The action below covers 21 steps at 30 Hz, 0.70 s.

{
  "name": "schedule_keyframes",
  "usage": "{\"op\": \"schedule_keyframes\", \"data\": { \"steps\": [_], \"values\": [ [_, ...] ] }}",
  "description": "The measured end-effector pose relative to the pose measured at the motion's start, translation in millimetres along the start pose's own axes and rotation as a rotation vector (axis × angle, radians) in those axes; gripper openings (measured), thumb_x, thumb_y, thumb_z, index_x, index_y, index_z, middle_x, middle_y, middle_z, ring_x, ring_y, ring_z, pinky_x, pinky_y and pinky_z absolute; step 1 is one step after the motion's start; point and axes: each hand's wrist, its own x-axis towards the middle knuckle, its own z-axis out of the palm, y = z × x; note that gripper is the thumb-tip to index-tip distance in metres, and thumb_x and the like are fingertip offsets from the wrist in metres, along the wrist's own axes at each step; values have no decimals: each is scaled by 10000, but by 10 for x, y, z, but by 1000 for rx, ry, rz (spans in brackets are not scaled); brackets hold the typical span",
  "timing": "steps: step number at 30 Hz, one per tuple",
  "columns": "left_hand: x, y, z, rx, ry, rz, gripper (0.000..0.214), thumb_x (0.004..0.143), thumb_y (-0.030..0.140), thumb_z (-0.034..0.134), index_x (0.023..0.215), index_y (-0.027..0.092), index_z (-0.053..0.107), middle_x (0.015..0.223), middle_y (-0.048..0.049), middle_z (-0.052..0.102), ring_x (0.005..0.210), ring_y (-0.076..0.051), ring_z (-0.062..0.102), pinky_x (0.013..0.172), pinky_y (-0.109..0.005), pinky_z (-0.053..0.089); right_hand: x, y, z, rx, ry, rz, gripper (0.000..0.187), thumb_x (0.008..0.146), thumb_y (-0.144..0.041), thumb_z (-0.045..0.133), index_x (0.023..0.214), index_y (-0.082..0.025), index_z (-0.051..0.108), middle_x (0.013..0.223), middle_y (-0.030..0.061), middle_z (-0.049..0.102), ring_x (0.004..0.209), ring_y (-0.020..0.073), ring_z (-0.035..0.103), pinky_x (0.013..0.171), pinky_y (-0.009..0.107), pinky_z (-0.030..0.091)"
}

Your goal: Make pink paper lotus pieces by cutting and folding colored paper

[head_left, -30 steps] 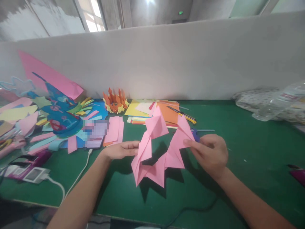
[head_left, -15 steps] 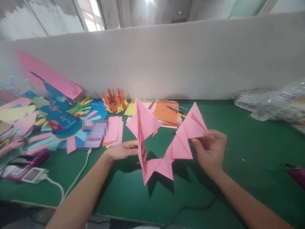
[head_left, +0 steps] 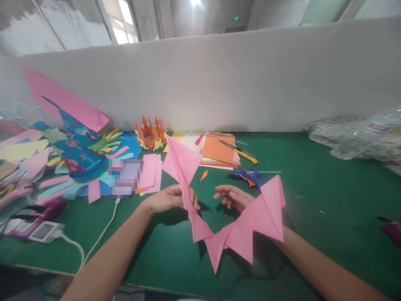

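Observation:
A pink folded-paper chain [head_left: 241,234] with pointed sections curves across the middle, above the green table. My left hand [head_left: 167,197] pinches it near its left end, below an upright diamond-shaped piece. My right hand [head_left: 233,197] is behind the chain's right part, its fingers apart and pointing left, holding nothing. The chain's right end hides part of my right wrist. Just beyond my right hand lies a blue glue gun [head_left: 246,174] with a clear glue stick in its back. A small orange paper diamond [head_left: 204,175] lies between the hands.
An orange paper crown [head_left: 151,136], stacked coloured paper [head_left: 219,146] and a yellow craft knife [head_left: 246,155] are at the back. Left are a blue cone hat [head_left: 78,154], paper strips, a phone [head_left: 127,177] and cables. A plastic bottle [head_left: 360,133] lies at the right.
My right hand has let go of the chain's right end and moved left behind it. The chain has dropped and swung toward me, uncovering the glue gun.

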Motion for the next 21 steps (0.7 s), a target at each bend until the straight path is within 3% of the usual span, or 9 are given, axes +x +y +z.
{"op": "schedule_keyframes", "data": {
  "steps": [3, 6, 10, 13, 16, 18, 21],
  "values": [
    [13, 7, 1, -59, 119, -8, 137, 812, 265, 656, 829, 138, 607, 871, -70, 643, 880, -191, 629, 771, -299, 493, -16, 12, -61, -66, 67, 33, 272, 842, -411, 513, 1007, -205, 581, 661, 18, 640, 482, 113, 429, 454, 234, 329],
    [34, 9, -11, -127, 233, 18, 155, 804, 276, 666, 834, 141, 595, 867, -62, 643, 892, -193, 637, 758, -285, 509, -60, -50, -139, -82, -36, 116, 217, 811, -378, 570, 930, -200, 600, 821, 41, 674, 478, 89, 453, 447, 224, 346],
    [63, -2, -65, -218, 405, 53, 175, 793, 266, 678, 894, 148, 597, 904, -64, 663, 890, -188, 649, 753, -279, 527, -87, -212, -220, 46, -242, 183, 281, 764, -376, 668, 965, -184, 624, 1073, 98, 650, 798, 163, 625, 646, 265, 485],
    [80, -14, -122, -282, 521, 80, 168, 793, 226, 671, 920, 139, 604, 917, -69, 676, 888, -190, 659, 755, -280, 536, -109, -330, -250, 5, -296, 138, 352, 739, -343, 708, 1045, -184, 642, 1158, 109, 620, 1035, 238, 591, 846, 337, 487],
    [89, -23, -166, -343, 580, 105, 123, 802, 172, 642, 911, 127, 607, 910, -78, 682, 882, -198, 667, 749, -282, 543, -144, -369, -266, -56, -331, 89, 428, 745, -331, 708, 1145, -202, 625, 1220, 113, 589, 1095, 264, 553, 850, 338, 493],
    [93, -31, -183, -382, 613, 115, 99, 814, 148, 614, 911, 127, 604, 898, -77, 682, 843, -187, 672, 710, -267, 547, -155, -336, -275, -22, -365, 30, 424, 756, -326, 704, 1156, -213, 619, 1250, 117, 568, 1024, 235, 579, 759, 301, 510],
    [96, -45, -192, -436, 629, 126, 99, 843, 164, 577, 937, 139, 598, 889, -65, 673, 753, -148, 663, 652, -237, 540, -136, -244, -291, 167, -430, -53, 264, 794, -362, 674, 1008, -207, 662, 1195, 112, 600, 757, 132, 603, 587, 230, 476]
  ]
}}
